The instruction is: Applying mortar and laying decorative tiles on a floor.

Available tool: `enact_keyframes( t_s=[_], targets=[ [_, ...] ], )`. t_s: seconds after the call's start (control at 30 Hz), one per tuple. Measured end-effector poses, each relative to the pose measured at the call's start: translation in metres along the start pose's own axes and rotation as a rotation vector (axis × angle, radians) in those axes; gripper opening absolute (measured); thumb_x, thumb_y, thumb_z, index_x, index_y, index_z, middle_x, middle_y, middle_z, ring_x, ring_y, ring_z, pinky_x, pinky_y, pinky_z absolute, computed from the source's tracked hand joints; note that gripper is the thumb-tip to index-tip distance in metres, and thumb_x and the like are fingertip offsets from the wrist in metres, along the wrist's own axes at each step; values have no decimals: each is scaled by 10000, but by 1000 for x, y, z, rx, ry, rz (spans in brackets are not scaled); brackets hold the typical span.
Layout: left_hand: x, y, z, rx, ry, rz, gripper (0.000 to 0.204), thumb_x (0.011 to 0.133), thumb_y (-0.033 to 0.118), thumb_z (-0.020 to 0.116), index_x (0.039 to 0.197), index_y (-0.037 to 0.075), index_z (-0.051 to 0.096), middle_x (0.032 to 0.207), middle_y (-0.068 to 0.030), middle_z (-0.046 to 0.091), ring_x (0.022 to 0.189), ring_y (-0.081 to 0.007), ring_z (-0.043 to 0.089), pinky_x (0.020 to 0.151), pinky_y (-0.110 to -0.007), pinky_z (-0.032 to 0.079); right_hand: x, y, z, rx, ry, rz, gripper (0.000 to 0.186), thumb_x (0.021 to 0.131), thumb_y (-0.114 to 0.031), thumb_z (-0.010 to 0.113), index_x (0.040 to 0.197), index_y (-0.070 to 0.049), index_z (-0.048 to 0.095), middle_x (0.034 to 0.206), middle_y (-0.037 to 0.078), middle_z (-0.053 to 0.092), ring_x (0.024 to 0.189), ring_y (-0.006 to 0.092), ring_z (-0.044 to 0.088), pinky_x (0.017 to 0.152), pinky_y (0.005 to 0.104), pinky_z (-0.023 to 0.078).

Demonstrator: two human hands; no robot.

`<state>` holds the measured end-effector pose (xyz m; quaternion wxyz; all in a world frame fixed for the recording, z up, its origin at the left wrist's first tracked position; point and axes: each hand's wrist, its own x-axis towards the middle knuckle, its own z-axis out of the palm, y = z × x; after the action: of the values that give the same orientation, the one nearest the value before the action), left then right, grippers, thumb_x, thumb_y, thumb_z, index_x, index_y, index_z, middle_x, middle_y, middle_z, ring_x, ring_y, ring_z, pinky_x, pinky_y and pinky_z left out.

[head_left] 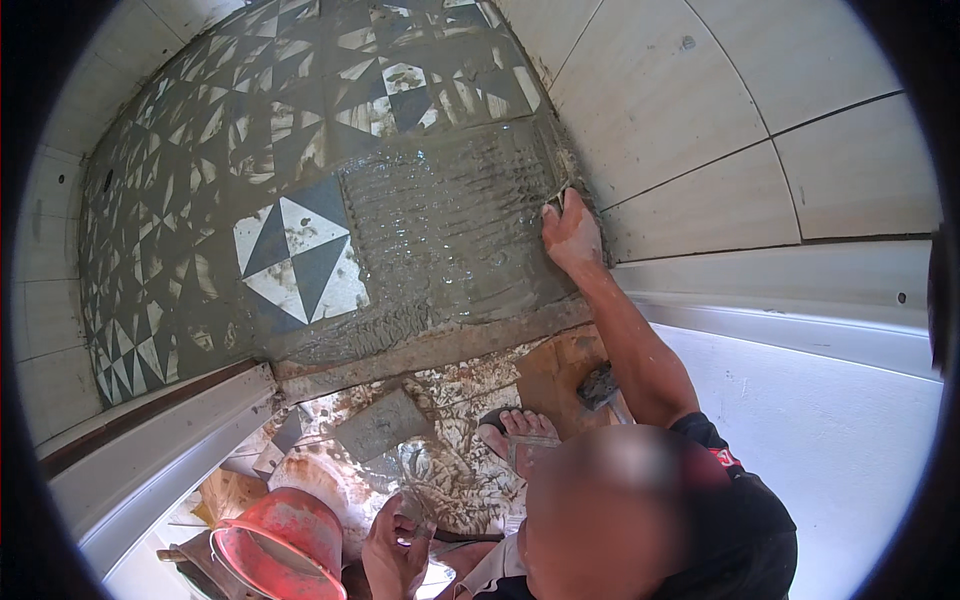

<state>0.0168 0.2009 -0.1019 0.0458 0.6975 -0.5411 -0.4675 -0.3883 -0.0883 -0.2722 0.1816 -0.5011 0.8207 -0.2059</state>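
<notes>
Apparent step: levelling mortar bed (450, 215), right of patterned tile (318, 252). Your right hand (575, 234), far: fingers gripping mostly hidden tool (557, 201). Left hand (396, 552), near: fingers curled, hold unclear. Next likely requires even pressure.

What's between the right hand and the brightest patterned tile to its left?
In the head view, ridged, glistening grey mortar spans the stretch from the right hand to the patterned tile; no separate object shows on it.
</notes>
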Motion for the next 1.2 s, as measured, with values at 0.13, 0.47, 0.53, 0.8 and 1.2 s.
enact_keyframes(
  t_s=[0.13, 0.47, 0.53, 0.8, 1.2],
  targets=[
    [2, -3, 3, 1, 20, 43, 595, 923, 207, 762, 1461, 53, 560, 903, -155, 729, 775, -287, 723, 689, -402, 591, 2, -7, -2, -76, -61, 37, 403, 1025, -291, 588, 1265, 15, 485, 1072, 348, 688, 1053, 533, 667, 911, 611, 513],
    [5, -1, -2, 43, -13, 8, 576, 927, 216, 759, 1439, 21, 580, 941, -176, 744, 795, -302, 739, 706, -412, 603, 10, -10, 9, -274, 108, 70, 507, 1039, -271, 573, 1414, 33, 419, 1200, 329, 669, 1076, 505, 680, 907, 566, 538],
    [5, -3, -3, 36, 3, 29, 576, 927, 218, 760, 1439, 23, 581, 949, -180, 748, 793, -307, 740, 707, -414, 602, 20, -6, 17, -391, 26, 120, 614, 1012, -248, 575, 1520, 22, 361, 1335, 276, 646, 1087, 453, 716, 927, 564, 561],
    [7, -19, -1, -5, 52, 94, 556, 921, 182, 746, 1430, 21, 591, 966, -199, 755, 795, -321, 743, 710, -418, 602, 14, 1, 21, -397, -17, 105, 600, 1029, -261, 554, 1513, 40, 367, 1336, 256, 653, 1096, 438, 716, 931, 536, 569],
    [13, -22, -2, -74, 10, 31, 602, 918, 260, 777, 1442, 27, 594, 931, -179, 742, 791, -302, 713, 725, -412, 581, 3, -13, 11, -315, -52, 80, 579, 1053, -300, 529, 1507, 28, 383, 1311, 268, 650, 1153, 471, 672, 978, 558, 528]
  ],
)
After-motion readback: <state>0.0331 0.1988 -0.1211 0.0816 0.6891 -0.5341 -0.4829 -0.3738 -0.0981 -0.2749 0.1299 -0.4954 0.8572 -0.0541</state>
